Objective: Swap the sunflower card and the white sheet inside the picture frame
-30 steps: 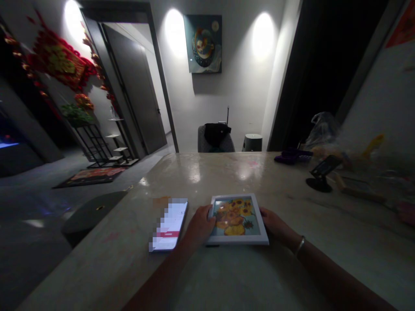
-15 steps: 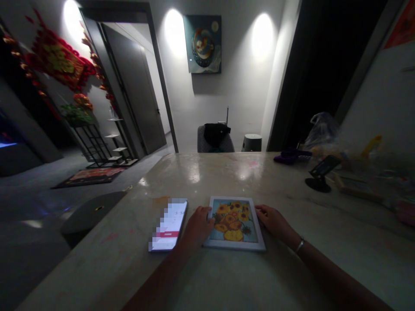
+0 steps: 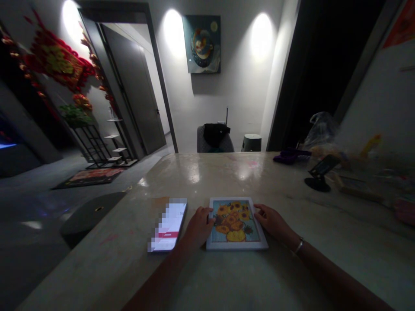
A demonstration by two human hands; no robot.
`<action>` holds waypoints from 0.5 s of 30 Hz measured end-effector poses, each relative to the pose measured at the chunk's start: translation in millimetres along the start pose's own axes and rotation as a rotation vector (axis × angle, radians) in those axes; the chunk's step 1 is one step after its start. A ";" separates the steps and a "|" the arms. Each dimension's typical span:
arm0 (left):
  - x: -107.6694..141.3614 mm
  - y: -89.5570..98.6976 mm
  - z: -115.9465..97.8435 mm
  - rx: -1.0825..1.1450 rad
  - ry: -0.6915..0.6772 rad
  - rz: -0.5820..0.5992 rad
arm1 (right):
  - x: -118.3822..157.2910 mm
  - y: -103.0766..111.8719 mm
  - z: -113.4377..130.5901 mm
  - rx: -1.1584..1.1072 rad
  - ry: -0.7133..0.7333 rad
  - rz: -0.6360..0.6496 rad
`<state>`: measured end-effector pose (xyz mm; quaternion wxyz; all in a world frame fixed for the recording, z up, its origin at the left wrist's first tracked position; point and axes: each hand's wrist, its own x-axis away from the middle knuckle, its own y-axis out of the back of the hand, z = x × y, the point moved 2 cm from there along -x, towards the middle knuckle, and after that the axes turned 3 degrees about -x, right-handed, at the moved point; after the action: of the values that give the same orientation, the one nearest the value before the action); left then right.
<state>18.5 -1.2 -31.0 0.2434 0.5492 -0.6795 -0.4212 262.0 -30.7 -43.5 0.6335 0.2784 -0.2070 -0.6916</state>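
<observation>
My left hand (image 3: pixel 199 227) sits on the left edge of the framed sunflower picture (image 3: pixel 236 224), my right hand (image 3: pixel 273 223) at its right edge; I can't tell if either grips. The picture lies flat on the table (image 3: pixel 201 181), just beside my phone (image 3: pixel 167 224).

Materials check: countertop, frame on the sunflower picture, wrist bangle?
The countertop looks like polished stone or resin: glossy lamp reflections, mottled surface. The sunflower picture's frame looks white-finished and fairly matte, either painted wood or plastic; the look can't settle which. The wrist bangle looks like polished silver-toned metal, from its bright glint.
</observation>
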 end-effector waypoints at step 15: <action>0.5 4.8 -2.0 0.043 0.011 0.015 | 3.5 -0.8 0.0 0.092 0.024 -0.007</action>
<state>17.4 -2.1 -26.0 0.2383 0.5514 -0.6914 -0.4014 261.2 -34.0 -44.5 0.6200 0.3163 -0.2300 -0.6801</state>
